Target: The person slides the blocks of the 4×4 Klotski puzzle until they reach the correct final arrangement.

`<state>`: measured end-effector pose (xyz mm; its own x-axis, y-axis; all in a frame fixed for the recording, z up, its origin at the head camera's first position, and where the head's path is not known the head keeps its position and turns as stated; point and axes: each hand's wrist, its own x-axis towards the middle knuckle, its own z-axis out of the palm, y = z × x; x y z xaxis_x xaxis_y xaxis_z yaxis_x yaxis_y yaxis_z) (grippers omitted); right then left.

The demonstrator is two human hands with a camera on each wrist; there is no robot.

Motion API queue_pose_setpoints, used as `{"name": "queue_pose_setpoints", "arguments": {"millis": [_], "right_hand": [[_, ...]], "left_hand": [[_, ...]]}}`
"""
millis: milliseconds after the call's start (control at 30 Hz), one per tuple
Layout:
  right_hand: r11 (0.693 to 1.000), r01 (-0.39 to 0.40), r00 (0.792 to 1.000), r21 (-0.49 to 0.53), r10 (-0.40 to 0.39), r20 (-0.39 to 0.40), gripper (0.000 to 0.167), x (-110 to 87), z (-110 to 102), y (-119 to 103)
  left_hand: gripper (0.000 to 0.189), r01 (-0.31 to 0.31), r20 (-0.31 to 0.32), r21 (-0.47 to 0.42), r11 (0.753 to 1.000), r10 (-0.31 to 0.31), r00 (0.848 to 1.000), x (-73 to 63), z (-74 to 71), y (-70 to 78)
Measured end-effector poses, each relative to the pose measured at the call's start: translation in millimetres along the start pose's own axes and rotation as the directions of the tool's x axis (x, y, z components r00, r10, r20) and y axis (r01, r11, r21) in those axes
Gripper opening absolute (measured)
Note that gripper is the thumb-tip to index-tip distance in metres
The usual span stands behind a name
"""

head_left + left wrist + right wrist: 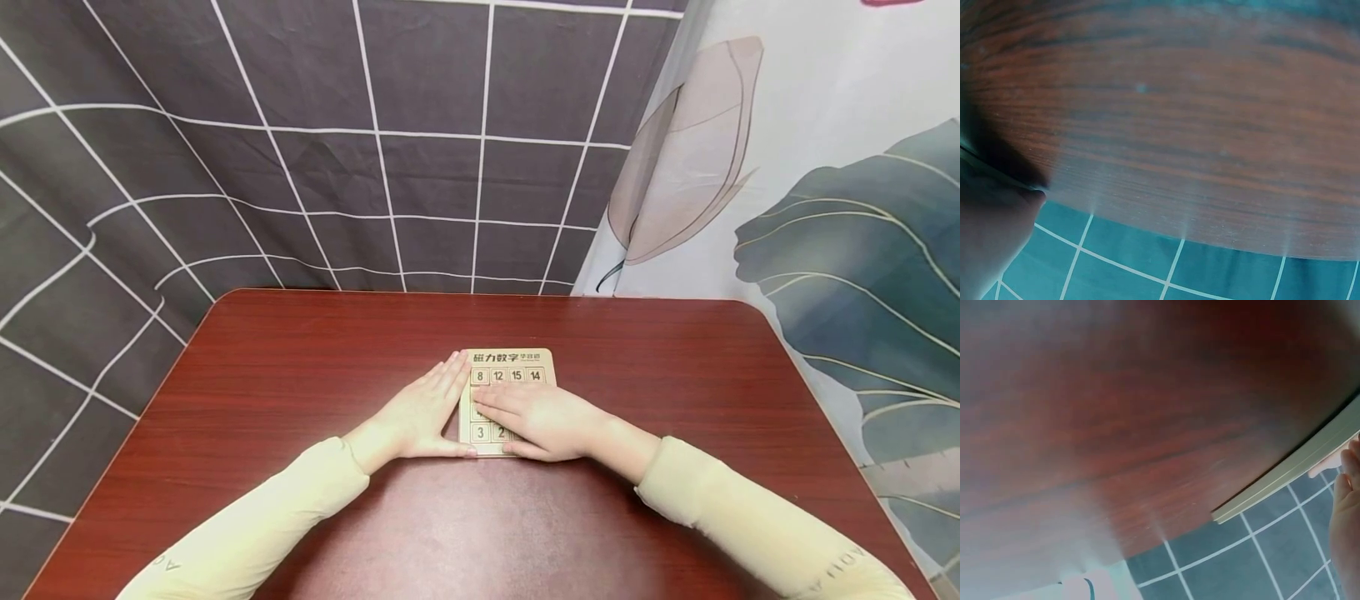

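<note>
A number sliding puzzle (509, 357) lies flat on the table, its board pale yellow with printed characters along the top edge. Tiles 8, 12, 15 and 14 show in the top row, 3 and 2 in the bottom row. My left hand (420, 414) rests along the board's left side, fingers straight and the thumb at the lower left corner. Across the middle tiles lies my right hand (547, 421), fingers extended leftward, hiding most of the tiles beneath. The right wrist view catches the board's side edge (1285, 474) beside that hand. Part of my left hand (994, 234) borders the left wrist view.
The reddish-brown wooden table (315, 350) reaches back to a dark grid-patterned curtain (315, 75). A white curtain (810, 75) with large leaf prints hangs at the right. Both forearms wear pale yellow sleeves (277, 508).
</note>
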<state>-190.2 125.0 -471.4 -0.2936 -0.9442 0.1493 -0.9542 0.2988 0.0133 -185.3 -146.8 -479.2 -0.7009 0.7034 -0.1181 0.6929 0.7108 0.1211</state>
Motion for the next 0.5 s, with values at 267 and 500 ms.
{"name": "queue_pose_setpoints", "arguments": {"millis": [267,500], "right_hand": [[0.999,0.022,1.0,-0.027,-0.022,-0.005,0.062,-2.3,-1,-4],[0.999,-0.024,0.999,-0.031,0.025,0.032,0.061,3.5,1,7]], "left_hand": [[0.126,-0.004,-0.01,0.003,1.0,0.004,1.0,-0.5,-0.8,-0.1],[0.124,-0.012,-0.02,0.008,1.0,0.012,1.0,0.6,3.0,-1.8]]}}
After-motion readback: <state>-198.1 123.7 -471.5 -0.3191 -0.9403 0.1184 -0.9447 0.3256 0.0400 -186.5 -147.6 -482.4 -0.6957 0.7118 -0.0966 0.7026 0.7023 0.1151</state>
